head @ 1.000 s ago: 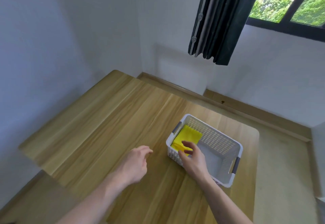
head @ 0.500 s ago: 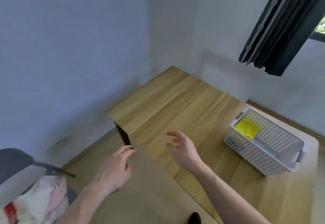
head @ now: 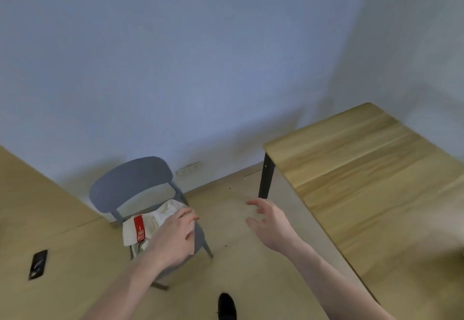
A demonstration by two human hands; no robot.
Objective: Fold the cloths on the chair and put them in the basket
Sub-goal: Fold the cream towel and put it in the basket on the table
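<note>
Cloths (head: 153, 221) heaped on chair (head: 130, 184) seat, directly under left hand (head: 173, 239); its grip loosely spread, empty, nearer. Right hand (head: 271, 224) spread, empty, well apart toward surface (head: 364, 169).

One chair (head: 130, 184), one table (head: 371, 169), two hands, one heap of cloths (head: 155, 216).

Left hand (head: 173, 238) reaches over white cloths (head: 150, 221) heaped on the grey chair (head: 130, 184); right hand (head: 272, 224) hangs open above the floor (head: 238, 257), beside the wooden table (head: 364, 169).
</note>
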